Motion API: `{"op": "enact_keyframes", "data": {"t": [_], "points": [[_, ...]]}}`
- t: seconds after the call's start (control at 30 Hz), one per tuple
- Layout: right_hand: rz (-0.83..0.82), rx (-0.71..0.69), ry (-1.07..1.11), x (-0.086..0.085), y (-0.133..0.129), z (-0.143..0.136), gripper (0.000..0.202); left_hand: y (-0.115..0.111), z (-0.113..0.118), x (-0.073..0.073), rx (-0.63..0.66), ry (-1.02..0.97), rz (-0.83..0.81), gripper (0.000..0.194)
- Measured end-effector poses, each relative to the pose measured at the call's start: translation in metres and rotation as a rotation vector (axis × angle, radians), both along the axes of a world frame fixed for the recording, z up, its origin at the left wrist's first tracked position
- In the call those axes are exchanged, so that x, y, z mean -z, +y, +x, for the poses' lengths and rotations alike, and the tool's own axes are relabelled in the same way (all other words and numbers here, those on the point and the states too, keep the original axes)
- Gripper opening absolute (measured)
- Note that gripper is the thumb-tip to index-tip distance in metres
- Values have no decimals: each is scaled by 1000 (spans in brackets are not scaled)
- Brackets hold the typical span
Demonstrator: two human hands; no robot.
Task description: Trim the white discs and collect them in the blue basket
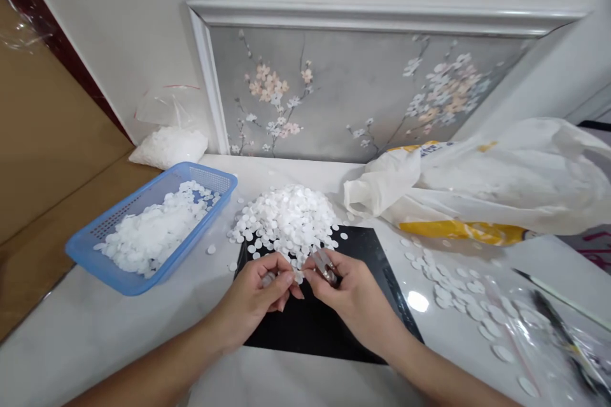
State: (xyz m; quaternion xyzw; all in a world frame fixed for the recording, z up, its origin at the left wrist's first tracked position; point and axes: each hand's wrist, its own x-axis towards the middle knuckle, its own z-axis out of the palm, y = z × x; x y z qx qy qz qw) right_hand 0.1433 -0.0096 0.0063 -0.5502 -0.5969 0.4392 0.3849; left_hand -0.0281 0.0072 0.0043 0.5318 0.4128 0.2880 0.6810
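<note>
My left hand [267, 286] is closed, thumb and forefinger pinched on a small white disc [298, 276]. More of that hand's grip is hidden behind its curled fingers. Close beside it, my right hand [348, 283] is wrapped round a small shiny metal tool that looks like a nail clipper [326, 266], its end pointing toward the pile. Both hands are over a black mat [315, 324]. Just beyond them is a heap of white discs [291, 219], spilling onto the mat's far edge.
A blue basket [186, 248] of white discs stands at left, with a clear bag of white pieces [167, 146] behind it. At right lie a white and yellow plastic bag [477, 184], scattered discs [449, 283], a black-handled tool [554, 315] and clear plastic. A cardboard box [48, 121] borders the left.
</note>
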Motion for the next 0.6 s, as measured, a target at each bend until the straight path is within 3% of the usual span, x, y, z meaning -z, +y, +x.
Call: {"op": "enact_keyframes", "data": {"t": [0.1,0.2,0.3,0.4,0.5,0.6], "points": [[8,19,-202,-13,4,28,16,-1,1,-3,28,7,-7,26],[-66,106,-545,-20,0,80,19,-1,2,-6,56,34,7,25],[-203,221,-845,-11,-18,136,23,-1,4,-6,74,44,18,23],[-286,278,-915,0,-39,172,21,0,4,-4,57,1,-51,21],[-280,378,-917,-2,-50,174,23,3,2,-3,35,-93,-156,26],[-144,369,-854,-9,-45,147,27,7,-2,-3,-15,-182,-203,26]]}}
